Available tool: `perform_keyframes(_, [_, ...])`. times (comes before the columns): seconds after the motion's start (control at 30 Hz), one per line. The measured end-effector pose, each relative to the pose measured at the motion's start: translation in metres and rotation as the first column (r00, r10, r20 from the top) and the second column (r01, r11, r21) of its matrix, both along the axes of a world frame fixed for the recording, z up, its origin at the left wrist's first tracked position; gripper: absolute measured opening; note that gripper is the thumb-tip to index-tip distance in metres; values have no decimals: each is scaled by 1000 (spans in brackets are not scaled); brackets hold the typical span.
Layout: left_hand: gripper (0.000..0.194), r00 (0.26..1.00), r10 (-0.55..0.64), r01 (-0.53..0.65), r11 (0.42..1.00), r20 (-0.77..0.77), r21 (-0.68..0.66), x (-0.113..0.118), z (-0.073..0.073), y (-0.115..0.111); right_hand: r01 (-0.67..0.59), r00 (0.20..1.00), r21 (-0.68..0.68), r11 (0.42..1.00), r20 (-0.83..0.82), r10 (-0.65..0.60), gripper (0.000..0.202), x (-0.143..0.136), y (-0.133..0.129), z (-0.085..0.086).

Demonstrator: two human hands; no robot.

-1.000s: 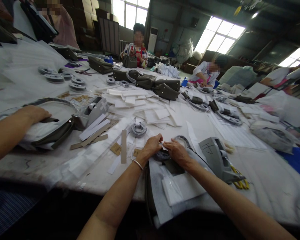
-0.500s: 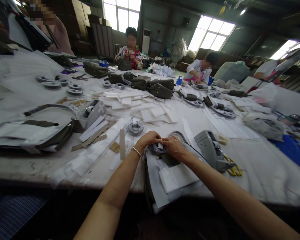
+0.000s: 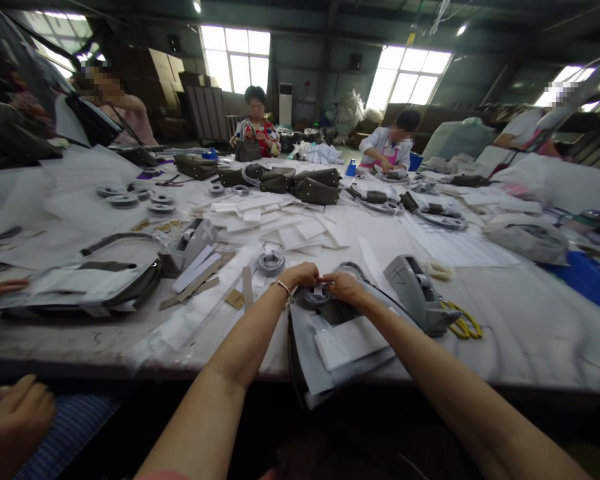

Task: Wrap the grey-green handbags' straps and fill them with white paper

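My left hand (image 3: pixel 304 275) and my right hand (image 3: pixel 346 288) meet at the far side of a coiled strap (image 3: pixel 315 297) in greyish wrapping. Their fingers are bent and pinched together at its edge, and the exact grip is partly hidden. A small white piece (image 3: pixel 319 291) shows on the coil below the fingertips. Underneath lies a dark olive handbag (image 3: pixel 294 363), partly covered by white sheeting (image 3: pixel 313 370) and a folded white foam pad (image 3: pixel 333 350). The bag's wrapped handle (image 3: pixel 353 268) curves out behind my right hand.
A grey tape dispenser (image 3: pixel 413 293) stands right of the bag, beside yellow-handled scissors (image 3: pixel 463 320). Another wrapped coil (image 3: pixel 271 263), cardboard strips (image 3: pixel 195 287) and white foam sheets (image 3: pixel 300 230) lie beyond. At left are a second dispenser (image 3: pixel 195 240), a covered bag (image 3: pixel 100 283) and a co-worker's hand (image 3: pixel 20 413).
The camera view has tilted up and shifted left. My hands stay pinched together at the coil. A co-worker's hands have come into view at the left.
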State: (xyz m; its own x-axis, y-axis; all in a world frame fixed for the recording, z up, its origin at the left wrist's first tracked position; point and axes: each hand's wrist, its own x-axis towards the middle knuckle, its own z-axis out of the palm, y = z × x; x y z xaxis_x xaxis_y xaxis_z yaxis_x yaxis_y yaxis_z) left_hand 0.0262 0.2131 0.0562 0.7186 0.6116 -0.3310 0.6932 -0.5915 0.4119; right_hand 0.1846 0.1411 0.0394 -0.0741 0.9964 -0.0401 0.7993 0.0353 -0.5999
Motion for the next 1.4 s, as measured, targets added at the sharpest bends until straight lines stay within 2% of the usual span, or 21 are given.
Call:
perform_keyframes(0.13, [30,999,3,-1,999,-42,51,4,0,-7,57,997,77,995,56,-61,29,-4,-10,7])
perform_keyframes(0.27, [31,997,-14,19,997,-78,70,5,1,-8,157,986,113,981,32,-162,26,-2,-21,15])
perform_keyframes(0.47, [28,992,-76,83,995,-101,63,3,2,2,192,972,-39,981,-130,-196,22,2,-27,15])
perform_keyframes(0.67, [21,993,-115,116,984,-17,133,-6,-8,6,200,937,-164,966,-257,-237,20,7,-31,9])
perform_keyframes(0.83, [27,995,-98,93,977,15,190,-10,-14,-1,213,914,-193,958,-306,-265,19,10,-33,9])
perform_keyframes(1.03, [26,997,-80,77,975,5,209,-2,-18,-8,239,894,-173,955,-346,-287,15,6,-32,11])
perform_keyframes(1.13, [28,999,-29,22,975,30,221,-2,-21,-12,252,866,-184,950,-395,-307,13,4,-35,14])
perform_keyframes(1.23, [27,991,63,-92,962,117,258,-10,-23,-16,242,819,-225,944,-475,-323,13,2,-42,19])
perform_keyframes(1.4, [19,910,246,-350,887,333,300,-25,-19,-21,193,727,-255,947,-611,-313,17,-5,-53,29])
